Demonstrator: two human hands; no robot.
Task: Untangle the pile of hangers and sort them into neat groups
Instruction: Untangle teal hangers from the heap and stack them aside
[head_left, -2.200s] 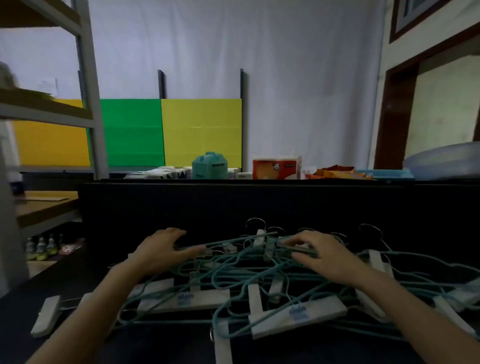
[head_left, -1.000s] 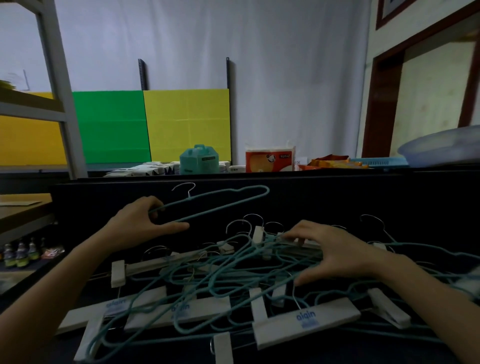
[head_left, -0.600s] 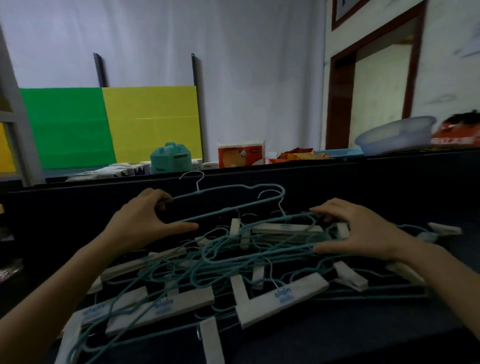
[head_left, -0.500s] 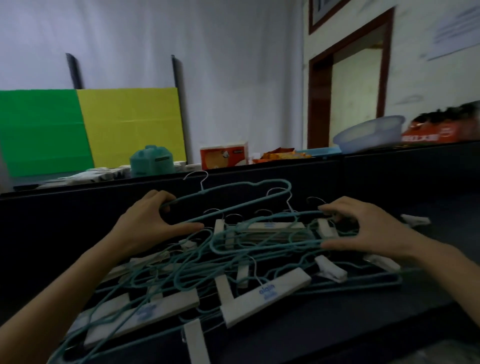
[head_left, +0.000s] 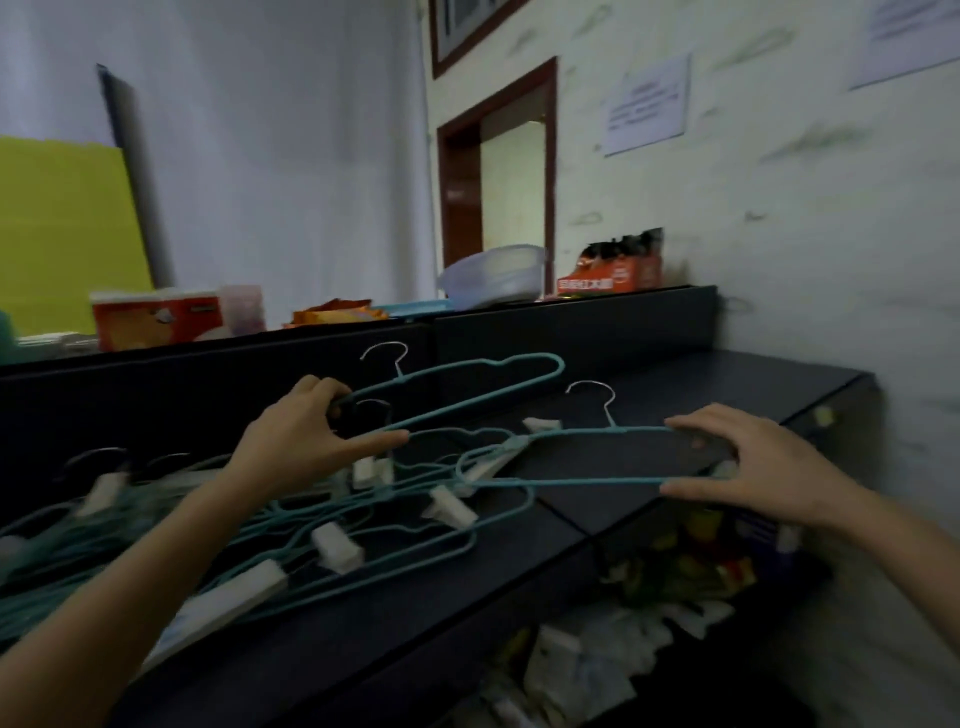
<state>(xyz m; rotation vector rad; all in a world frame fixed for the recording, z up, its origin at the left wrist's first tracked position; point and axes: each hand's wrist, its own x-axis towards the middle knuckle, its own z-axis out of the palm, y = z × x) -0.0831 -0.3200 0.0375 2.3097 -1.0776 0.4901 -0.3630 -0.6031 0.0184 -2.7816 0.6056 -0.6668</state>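
Arms outstretched, left hand (head_left: 301, 441) grips upper hanger (head_left: 560, 365), right hand (head_left: 753, 467) grips lower hanger (head_left: 571, 482).

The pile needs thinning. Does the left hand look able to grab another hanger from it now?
Probably not: the left hand holds a raised teal hanger; the pile lies close below.

Visible body parts: two forearms and two hands, all bare. The left forearm (head_left: 130, 571) enters from the lower left corner of the frame and ends in the left hand (head_left: 306, 436) at centre left. The right forearm (head_left: 893, 551) enters from the lower right edge and ends in the right hand (head_left: 748, 467) at centre right. Each arm is uncovered along its whole visible length. Blur hides nail detail.
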